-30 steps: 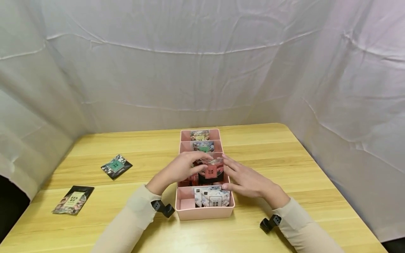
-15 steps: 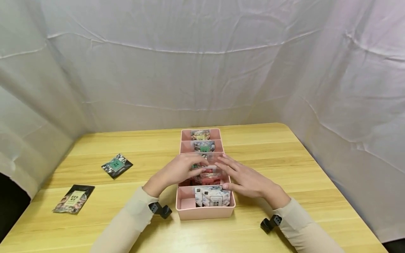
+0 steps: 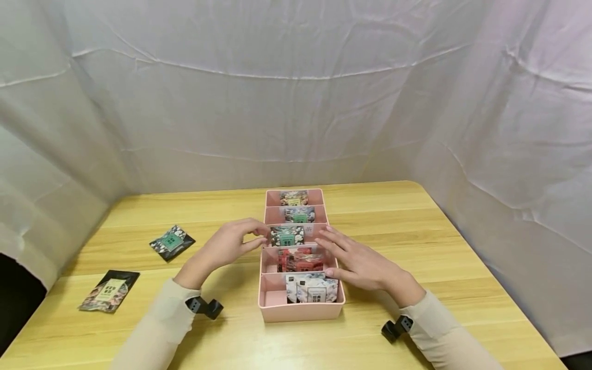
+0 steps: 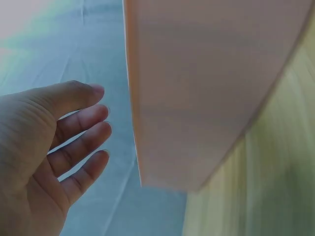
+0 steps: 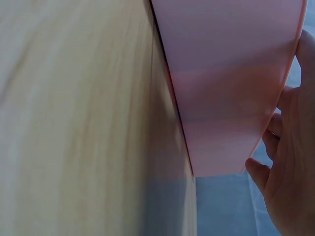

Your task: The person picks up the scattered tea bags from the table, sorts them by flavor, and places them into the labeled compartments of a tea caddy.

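Observation:
A long pink divided box [image 3: 300, 312] stands on the table, packets lying in its compartments. My left hand [image 3: 231, 241] hovers just off its left rim, fingers loosely bent and holding nothing; the left wrist view confirms a gap between the fingertips and the box wall [image 4: 206, 93]. Over the right rim rests my right hand [image 3: 358, 262], with fingertips reaching past the edge in the right wrist view. Red packets [image 3: 300, 260] lie in the compartment between the hands. White packets [image 3: 312, 289] fill the nearest one, and a black floral packet with a green label [image 3: 287, 236] sits behind the red ones.
Farther back in the box are a bluish packet with a green label [image 3: 299, 215] and a packet with a yellow label [image 3: 294, 198]. Two packets lie loose at the left: a green-labelled one [image 3: 172, 242] and a pale-yellow-labelled one [image 3: 110, 291]. Pale fabric [image 3: 287, 103] surrounds the table.
A red packet that stood up by my left hand has dropped down among the red packets. My left hand has let go and moved left out of the box; the right hand has barely moved.

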A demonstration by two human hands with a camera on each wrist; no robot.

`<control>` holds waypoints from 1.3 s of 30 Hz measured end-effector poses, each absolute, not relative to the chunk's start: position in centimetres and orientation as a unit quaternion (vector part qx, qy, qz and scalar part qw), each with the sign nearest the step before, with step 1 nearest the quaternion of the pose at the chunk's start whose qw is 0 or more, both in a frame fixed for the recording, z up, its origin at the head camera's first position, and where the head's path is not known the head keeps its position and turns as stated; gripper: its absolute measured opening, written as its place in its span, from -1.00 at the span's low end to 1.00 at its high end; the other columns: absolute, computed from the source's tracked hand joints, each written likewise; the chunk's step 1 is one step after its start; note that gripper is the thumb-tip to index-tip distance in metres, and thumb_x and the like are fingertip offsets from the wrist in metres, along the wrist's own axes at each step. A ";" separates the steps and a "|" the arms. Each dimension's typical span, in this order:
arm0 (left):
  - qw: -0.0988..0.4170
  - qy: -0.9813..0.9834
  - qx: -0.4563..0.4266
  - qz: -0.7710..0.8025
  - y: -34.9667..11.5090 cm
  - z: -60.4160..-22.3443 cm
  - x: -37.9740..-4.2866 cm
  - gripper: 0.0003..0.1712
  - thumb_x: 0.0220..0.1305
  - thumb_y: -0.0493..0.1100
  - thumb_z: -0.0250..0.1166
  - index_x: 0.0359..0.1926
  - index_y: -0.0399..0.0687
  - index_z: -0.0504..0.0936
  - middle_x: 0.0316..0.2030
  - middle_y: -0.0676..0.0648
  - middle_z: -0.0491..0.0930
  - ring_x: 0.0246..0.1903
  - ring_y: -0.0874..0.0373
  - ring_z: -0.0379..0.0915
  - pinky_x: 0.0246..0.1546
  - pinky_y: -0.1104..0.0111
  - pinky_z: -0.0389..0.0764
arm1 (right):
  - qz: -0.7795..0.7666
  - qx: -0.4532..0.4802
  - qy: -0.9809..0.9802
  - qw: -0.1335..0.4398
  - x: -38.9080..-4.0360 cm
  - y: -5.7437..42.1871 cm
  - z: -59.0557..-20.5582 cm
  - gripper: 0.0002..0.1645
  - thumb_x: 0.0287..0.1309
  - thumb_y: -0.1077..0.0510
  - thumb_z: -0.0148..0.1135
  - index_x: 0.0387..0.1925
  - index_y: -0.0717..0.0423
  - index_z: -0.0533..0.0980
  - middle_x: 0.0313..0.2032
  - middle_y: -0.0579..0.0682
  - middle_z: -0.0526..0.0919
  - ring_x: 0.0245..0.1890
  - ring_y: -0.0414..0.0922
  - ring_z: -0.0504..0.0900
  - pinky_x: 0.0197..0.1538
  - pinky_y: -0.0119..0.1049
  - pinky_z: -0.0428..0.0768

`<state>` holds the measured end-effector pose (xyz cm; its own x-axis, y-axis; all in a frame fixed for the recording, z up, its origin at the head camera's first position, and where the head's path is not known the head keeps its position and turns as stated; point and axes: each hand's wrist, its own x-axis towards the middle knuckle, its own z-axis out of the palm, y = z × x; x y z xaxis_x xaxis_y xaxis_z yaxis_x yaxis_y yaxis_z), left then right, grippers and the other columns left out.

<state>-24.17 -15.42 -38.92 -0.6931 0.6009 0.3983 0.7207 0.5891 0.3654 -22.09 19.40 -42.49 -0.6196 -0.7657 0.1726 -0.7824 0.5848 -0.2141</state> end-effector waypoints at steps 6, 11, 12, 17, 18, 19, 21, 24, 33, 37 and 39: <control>0.124 -0.903 -0.326 -0.251 -18.3 -39.6 -24.3 -0.73 0.27 -0.17 0.36 -0.01 -0.08 0.67 -0.11 -0.01 0.68 -0.15 0.10 0.59 -0.07 0.12 0.62 | 0.139 0.433 -0.890 0.028 -22.1 19.4 -42.5 -0.14 0.41 -0.28 -0.08 0.54 0.01 -0.01 0.53 0.04 -0.09 0.51 -0.01 -0.17 0.40 0.07 0.17; 0.115 -0.918 -0.281 -0.255 -20.7 -40.0 -24.5 -0.72 0.29 -0.15 0.35 0.00 -0.10 0.66 -0.06 -0.06 0.66 -0.09 0.00 0.57 -0.07 0.04 0.61 | 0.142 0.431 -0.891 0.030 -22.1 19.4 -42.6 -0.15 0.41 -0.28 -0.07 0.54 0.01 0.01 0.53 0.04 -0.08 0.51 0.00 -0.14 0.40 0.07 0.17; 0.112 -0.921 -0.273 -0.256 -21.2 -40.2 -24.5 -0.71 0.29 -0.15 0.35 0.01 -0.11 0.66 -0.04 -0.08 0.65 -0.08 -0.02 0.57 -0.07 0.03 0.60 | 0.142 0.431 -0.891 0.030 -22.1 19.4 -42.6 -0.15 0.41 -0.28 -0.07 0.53 0.02 0.02 0.53 0.04 -0.08 0.51 0.00 -0.14 0.40 0.07 0.17; 0.097 -0.933 -0.232 -0.257 -23.6 -41.0 -24.8 -0.68 0.31 -0.15 0.32 0.05 -0.16 0.64 0.02 -0.15 0.62 -0.03 -0.13 0.54 -0.06 -0.04 0.57 | 0.143 0.429 -0.891 0.027 -22.1 19.4 -42.7 -0.15 0.41 -0.27 -0.06 0.53 0.03 0.03 0.53 0.04 -0.09 0.51 0.00 -0.14 0.40 0.07 0.15; 0.095 -0.936 -0.223 -0.256 -24.1 -41.1 -24.8 -0.67 0.32 -0.15 0.32 0.06 -0.17 0.63 0.03 -0.17 0.62 -0.02 -0.14 0.53 -0.05 -0.05 0.57 | 0.144 0.429 -0.892 0.026 -22.1 19.4 -42.7 -0.15 0.41 -0.27 -0.06 0.53 0.03 0.03 0.53 0.04 -0.10 0.51 0.00 -0.14 0.41 0.07 0.15; 0.095 -0.938 -0.216 -0.254 -24.5 -41.2 -24.9 -0.66 0.32 -0.15 0.32 0.06 -0.18 0.63 0.03 -0.18 0.61 -0.02 -0.16 0.53 -0.06 -0.05 0.57 | 0.144 0.428 -0.892 0.025 -22.1 19.4 -42.7 -0.15 0.41 -0.26 -0.06 0.53 0.03 0.02 0.53 0.04 -0.10 0.51 -0.01 -0.15 0.41 0.07 0.14; 0.093 -0.942 -0.202 -0.250 -25.2 -41.5 -24.9 -0.65 0.32 -0.16 0.32 0.07 -0.20 0.62 0.04 -0.20 0.60 -0.03 -0.17 0.53 -0.08 -0.03 0.59 | 0.144 0.427 -0.892 0.024 -22.1 19.4 -42.7 -0.15 0.41 -0.26 -0.06 0.53 0.03 0.03 0.53 0.04 -0.10 0.51 -0.01 -0.15 0.41 0.07 0.15; 0.087 -0.947 -0.189 -0.243 -26.1 -41.9 -25.0 -0.63 0.33 -0.16 0.30 0.10 -0.22 0.59 0.06 -0.23 0.58 0.01 -0.21 0.50 -0.04 -0.06 0.56 | 0.145 0.427 -0.892 0.025 -22.1 19.4 -42.7 -0.15 0.41 -0.27 -0.06 0.53 0.03 0.03 0.53 0.04 -0.09 0.51 -0.01 -0.15 0.40 0.07 0.15; 0.060 -0.961 -0.146 -0.228 -29.5 -42.8 -25.4 -0.51 0.34 -0.14 0.29 0.21 -0.27 0.49 0.16 -0.37 0.44 0.16 -0.38 0.30 0.16 -0.23 0.31 | 0.148 0.431 -0.889 0.030 -22.2 19.3 -42.8 -0.16 0.41 -0.27 -0.07 0.53 0.03 0.02 0.53 0.04 -0.08 0.51 -0.01 -0.15 0.41 0.07 0.14; 0.038 -0.968 -0.120 -0.219 -31.3 -43.1 -25.4 -0.44 0.35 -0.10 0.28 0.27 -0.29 0.42 0.20 -0.43 0.36 0.17 -0.43 0.25 0.15 -0.29 0.27 | 0.148 0.430 -0.890 0.029 -22.2 19.4 -42.9 -0.15 0.41 -0.27 -0.07 0.53 0.03 0.03 0.53 0.04 -0.09 0.51 -0.01 -0.15 0.40 0.08 0.15; 0.025 -0.969 -0.110 -0.221 -32.0 -43.2 -25.4 -0.39 0.35 -0.07 0.27 0.30 -0.30 0.38 0.22 -0.45 0.33 0.18 -0.45 0.22 0.15 -0.30 0.25 | 0.149 0.428 -0.891 0.028 -22.1 19.4 -42.9 -0.16 0.41 -0.27 -0.07 0.53 0.03 0.03 0.53 0.03 -0.09 0.51 -0.01 -0.15 0.40 0.08 0.15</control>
<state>-25.38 -31.97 -43.17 -0.9745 0.2017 0.0979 0.2242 0.8784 0.4221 -22.12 19.43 -42.87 -0.6317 -0.7544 0.1781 -0.7713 0.5889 -0.2413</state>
